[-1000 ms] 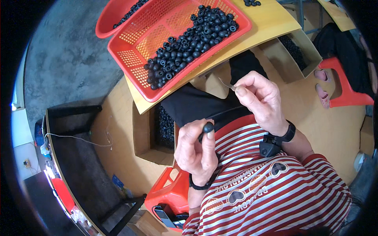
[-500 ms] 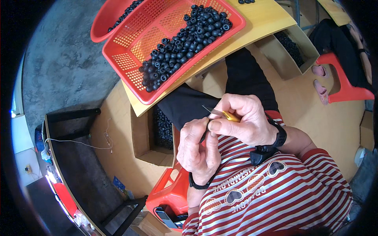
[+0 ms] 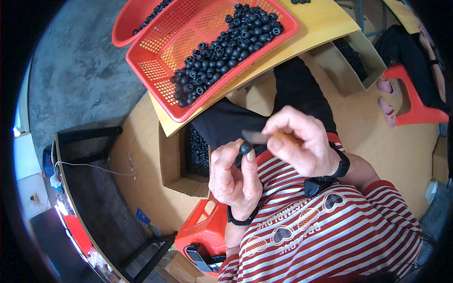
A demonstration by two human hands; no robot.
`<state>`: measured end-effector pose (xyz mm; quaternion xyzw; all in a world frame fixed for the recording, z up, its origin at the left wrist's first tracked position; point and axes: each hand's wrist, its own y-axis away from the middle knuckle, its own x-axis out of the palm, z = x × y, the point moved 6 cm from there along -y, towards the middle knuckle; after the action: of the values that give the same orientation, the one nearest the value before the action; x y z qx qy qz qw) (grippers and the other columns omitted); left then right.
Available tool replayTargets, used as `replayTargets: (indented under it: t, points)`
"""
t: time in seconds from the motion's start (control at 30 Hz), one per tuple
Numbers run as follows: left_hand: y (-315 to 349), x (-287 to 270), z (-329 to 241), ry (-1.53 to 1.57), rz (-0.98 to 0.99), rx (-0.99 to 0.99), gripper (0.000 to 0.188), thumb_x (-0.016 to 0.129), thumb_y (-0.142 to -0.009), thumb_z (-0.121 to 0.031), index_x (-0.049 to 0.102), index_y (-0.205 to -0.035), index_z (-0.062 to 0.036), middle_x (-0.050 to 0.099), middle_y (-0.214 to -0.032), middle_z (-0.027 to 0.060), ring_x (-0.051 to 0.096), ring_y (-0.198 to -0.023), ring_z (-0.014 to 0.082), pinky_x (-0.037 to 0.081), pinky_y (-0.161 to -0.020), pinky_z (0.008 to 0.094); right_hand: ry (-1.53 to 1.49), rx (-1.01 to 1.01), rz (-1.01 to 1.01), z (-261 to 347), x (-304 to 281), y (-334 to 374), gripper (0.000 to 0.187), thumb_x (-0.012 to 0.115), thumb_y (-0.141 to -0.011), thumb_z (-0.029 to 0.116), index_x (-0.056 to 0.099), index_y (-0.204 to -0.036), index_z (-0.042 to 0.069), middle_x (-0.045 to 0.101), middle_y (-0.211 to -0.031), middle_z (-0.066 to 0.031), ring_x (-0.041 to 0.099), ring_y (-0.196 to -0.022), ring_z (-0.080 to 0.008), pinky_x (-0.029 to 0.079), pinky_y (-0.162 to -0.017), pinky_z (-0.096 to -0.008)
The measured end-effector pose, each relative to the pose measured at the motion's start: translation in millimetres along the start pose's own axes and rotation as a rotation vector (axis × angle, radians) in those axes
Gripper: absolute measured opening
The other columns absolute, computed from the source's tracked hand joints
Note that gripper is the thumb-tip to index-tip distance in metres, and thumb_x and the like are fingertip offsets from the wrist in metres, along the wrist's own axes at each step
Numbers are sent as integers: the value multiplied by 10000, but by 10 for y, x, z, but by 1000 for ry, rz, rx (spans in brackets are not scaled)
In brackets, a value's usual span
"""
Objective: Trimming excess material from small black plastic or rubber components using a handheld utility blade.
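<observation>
Between the thumb and fingertips of my left hand (image 3: 234,181) is a small round black rubber part (image 3: 246,147), gripped in a pinch. My right hand (image 3: 302,141) is closed around the yellow handle of a small knife (image 3: 257,137), whose blade is smeared by motion. The blade lies just above and beside the black part; whether it touches cannot be told. Beyond both hands, a red plastic basket (image 3: 141,78) holds a large heap of similar black parts (image 3: 222,59).
The basket rests on a yellow table (image 3: 325,23), beside a red basin (image 3: 123,28). Cardboard boxes (image 3: 172,174) of black parts stand below. A red stool (image 3: 200,231) carries a phone (image 3: 198,259). Another person's dark-clothed leg (image 3: 401,52) shows at far right by a second red stool (image 3: 410,101).
My right hand has drawn slightly right, and the knife blade is now blurred. The black part shows more plainly in my left fingertips. The whole view has shifted a little.
</observation>
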<state>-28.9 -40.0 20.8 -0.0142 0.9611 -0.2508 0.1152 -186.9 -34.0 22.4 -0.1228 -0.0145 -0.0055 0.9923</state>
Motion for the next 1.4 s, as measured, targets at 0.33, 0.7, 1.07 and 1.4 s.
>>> replayTargets:
  t: [0.33,0.7,1.07,1.4]
  points:
    - [9,-41,-24,-45,-28,78,254,693,-782,7,615,-1023,29,648,-894,158,641,-791,286,517,-728,352,125,-224,23,122,94,2,121,692,-817,40,612,-896,-6,638,-686,-79,591,-526,-132,415,-485,-238]
    - [21,-36,-32,-126,-15,153,284,698,-788,18,594,-1053,24,657,-892,174,641,-778,301,522,-721,373,148,-194,18,111,93,-10,121,692,-820,43,605,-884,-11,643,-690,-98,620,-542,-160,434,-488,-253]
    - [-86,100,-242,-161,124,258,265,684,-733,112,612,-979,50,640,-863,181,625,-719,313,520,-683,386,-318,211,-5,-180,157,-48,194,708,-874,193,583,-856,45,442,-616,75,363,-575,6,292,-486,-208]
    - [-216,-949,95,-687,-191,-85,133,707,-783,-20,641,-897,-9,617,-716,89,578,-615,160,447,-565,302,-209,249,-79,-214,-62,-74,249,619,-941,203,576,-751,47,391,-597,97,318,-565,3,256,-488,-208]
